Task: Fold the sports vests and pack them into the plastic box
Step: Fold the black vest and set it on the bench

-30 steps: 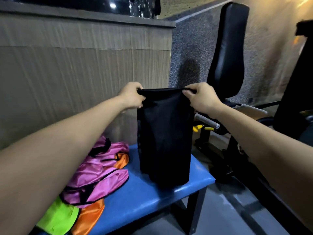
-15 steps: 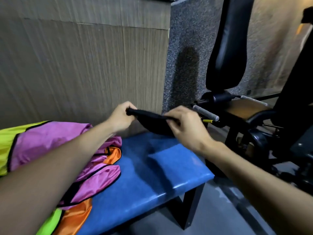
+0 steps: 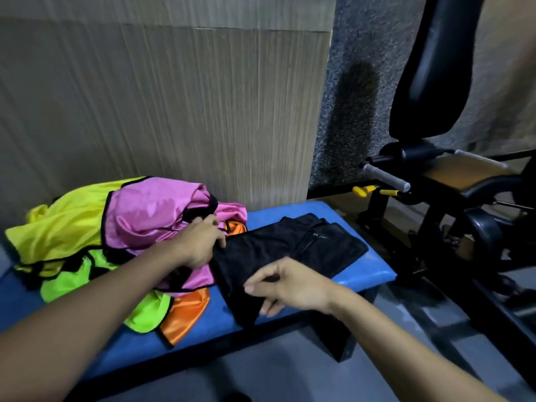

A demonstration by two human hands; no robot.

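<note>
The black mesh sports vest (image 3: 290, 248) lies part-folded on the blue padded surface (image 3: 368, 274), the left hand (image 3: 200, 245) apparently pinching its edge, the right hand (image 3: 287, 285) loosely open above; next, complete the fold.

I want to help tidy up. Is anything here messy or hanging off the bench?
Yes. The black vest lies askew on the blue bench, its near end hanging over the front edge under the right hand. Beside the left hand, the colourful vests sit in an unfolded, crumpled heap.
</note>
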